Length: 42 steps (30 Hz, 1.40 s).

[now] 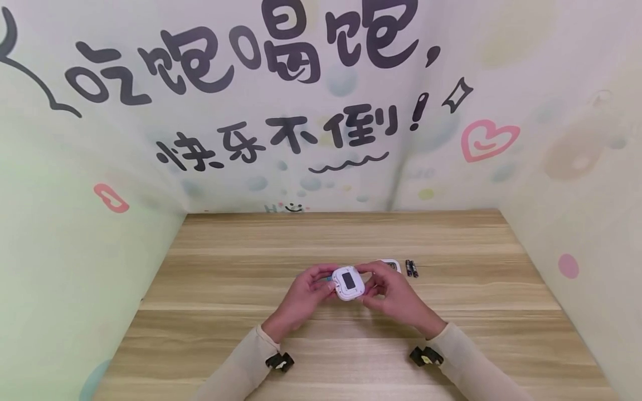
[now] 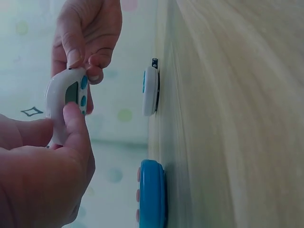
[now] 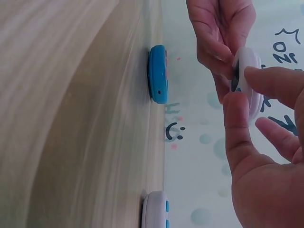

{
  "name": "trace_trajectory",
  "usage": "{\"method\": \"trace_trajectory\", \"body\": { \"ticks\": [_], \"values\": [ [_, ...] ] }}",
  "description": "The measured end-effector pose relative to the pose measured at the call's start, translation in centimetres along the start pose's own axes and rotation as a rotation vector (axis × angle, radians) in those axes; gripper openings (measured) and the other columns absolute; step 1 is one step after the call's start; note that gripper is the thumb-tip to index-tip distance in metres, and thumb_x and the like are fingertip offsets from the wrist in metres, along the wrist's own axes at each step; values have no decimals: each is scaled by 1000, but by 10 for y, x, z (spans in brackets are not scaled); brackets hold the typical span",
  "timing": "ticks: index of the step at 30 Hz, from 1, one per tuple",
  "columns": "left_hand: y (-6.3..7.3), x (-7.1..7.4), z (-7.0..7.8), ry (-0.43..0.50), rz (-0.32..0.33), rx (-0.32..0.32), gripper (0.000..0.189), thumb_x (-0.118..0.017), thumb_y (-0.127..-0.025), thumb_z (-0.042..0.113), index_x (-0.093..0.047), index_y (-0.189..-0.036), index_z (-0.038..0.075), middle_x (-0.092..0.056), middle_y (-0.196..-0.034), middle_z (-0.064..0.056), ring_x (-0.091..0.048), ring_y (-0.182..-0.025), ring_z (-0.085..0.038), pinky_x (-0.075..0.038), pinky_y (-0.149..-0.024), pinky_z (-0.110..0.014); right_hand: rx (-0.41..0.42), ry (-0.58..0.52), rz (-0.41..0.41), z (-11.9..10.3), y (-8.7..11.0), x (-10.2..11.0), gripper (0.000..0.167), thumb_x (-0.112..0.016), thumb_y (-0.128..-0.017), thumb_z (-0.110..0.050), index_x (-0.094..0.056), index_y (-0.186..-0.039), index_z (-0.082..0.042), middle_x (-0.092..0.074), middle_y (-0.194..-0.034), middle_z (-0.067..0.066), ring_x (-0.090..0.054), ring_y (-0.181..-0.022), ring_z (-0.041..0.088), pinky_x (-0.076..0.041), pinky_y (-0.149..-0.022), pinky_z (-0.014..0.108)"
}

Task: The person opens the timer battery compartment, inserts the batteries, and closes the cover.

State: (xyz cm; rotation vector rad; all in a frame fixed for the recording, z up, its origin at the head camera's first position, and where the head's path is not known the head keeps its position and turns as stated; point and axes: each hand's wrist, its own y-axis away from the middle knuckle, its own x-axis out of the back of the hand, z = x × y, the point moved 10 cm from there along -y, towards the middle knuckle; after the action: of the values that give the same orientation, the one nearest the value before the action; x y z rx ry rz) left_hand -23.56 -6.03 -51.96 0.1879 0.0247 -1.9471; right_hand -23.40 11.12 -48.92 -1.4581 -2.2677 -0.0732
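Note:
A small white digital timer (image 1: 349,283) is held above the table between both hands. Its back, with a dark rectangle on it, faces up. In the left wrist view, the grey screen and round blue buttons of the timer (image 2: 71,92) show on its other face. My left hand (image 1: 301,301) pinches one side of the timer between thumb and fingers. The opposite side is pinched by my right hand (image 1: 398,295), with the thumb at the near edge and fingers at the far edge. Fingertips under the timer are partly hidden in the head view.
Behind the right hand lies a second white timer (image 1: 397,263), partly covered. Two small dark batteries (image 1: 411,268) lie beside it. A blue timer-like device (image 3: 158,75) rests on the wooden table (image 1: 225,334), mostly hidden behind the left hand in the head view. Printed walls enclose the table.

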Motion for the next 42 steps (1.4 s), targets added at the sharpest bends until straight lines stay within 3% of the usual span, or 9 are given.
{"method": "trace_trajectory", "body": {
  "ticks": [4, 7, 11, 19, 27, 32, 39, 42],
  "values": [
    [0, -10, 1, 29, -73, 9, 42, -56, -108, 3, -51, -150, 2, -53, -151, -24, -70, -116, -19, -65, -98, -49, -30, -7, -26, 1, 0, -4, 79, -87, -81, 4, -54, -151, -10, -62, -130, 13, -70, -84, 15, -67, -74, 27],
    [1, -16, 0, 55, -100, 28, 46, -61, -107, 7, -49, -152, 5, -50, -154, -21, -71, -110, -20, -66, -95, -49, -51, 10, -51, 2, 1, -8, 83, -87, -82, 1, -50, -155, -8, -66, -122, 13, -68, -83, 14, -66, -73, 26],
    [2, -18, -2, 55, -86, 44, 53, -68, -102, 4, -49, -151, 6, -51, -153, -21, -73, -100, -19, -67, -92, -50, -73, 49, -78, 5, 2, -12, 81, -88, -84, -5, -49, -155, -7, -68, -107, 9, -67, -85, 14, -65, -74, 25],
    [2, -17, -6, 45, -64, 44, 49, -66, -103, 3, -51, -149, 6, -63, -140, -25, -73, -108, -19, -67, -92, -50, -69, 50, -97, 5, 2, -16, 79, -89, -86, -10, -50, -154, -10, -68, -101, 6, -67, -83, 14, -65, -73, 26],
    [2, -14, -5, 25, -57, 50, 50, -68, -102, 3, -52, -149, 6, -63, -140, -24, -74, -102, -18, -66, -92, -53, -92, 50, -97, 4, 0, -15, 72, -88, -89, -21, -52, -152, -16, -67, -118, 2, -67, -85, 13, -64, -73, 25],
    [3, -13, -6, 26, -58, 57, 52, -69, -100, 1, -51, -149, 6, -63, -140, -25, -74, -100, -17, -68, -88, -46, -84, 42, -105, 5, 1, -15, 62, -81, -95, -18, -53, -150, -13, -68, -109, 5, -69, -84, 16, -64, -71, 26],
    [4, -15, -7, 63, -64, 49, 54, -71, -97, -2, -51, -148, 3, -64, -138, -20, -74, -96, -17, -69, -85, -45, -142, -47, -122, 14, 3, -17, 44, -69, -105, -20, -55, -145, -8, -74, -89, 13, -76, -74, 37, -68, -66, 44],
    [4, -19, -9, 79, -68, 57, 55, -72, -97, -3, -50, -147, 3, -65, -135, -17, -74, -96, -17, -69, -84, -43, -174, -61, -105, 17, 3, -16, 43, -70, -104, -22, -58, -142, -4, -75, -84, 13, -76, -68, 34, -68, -61, 43]
  ]
}}
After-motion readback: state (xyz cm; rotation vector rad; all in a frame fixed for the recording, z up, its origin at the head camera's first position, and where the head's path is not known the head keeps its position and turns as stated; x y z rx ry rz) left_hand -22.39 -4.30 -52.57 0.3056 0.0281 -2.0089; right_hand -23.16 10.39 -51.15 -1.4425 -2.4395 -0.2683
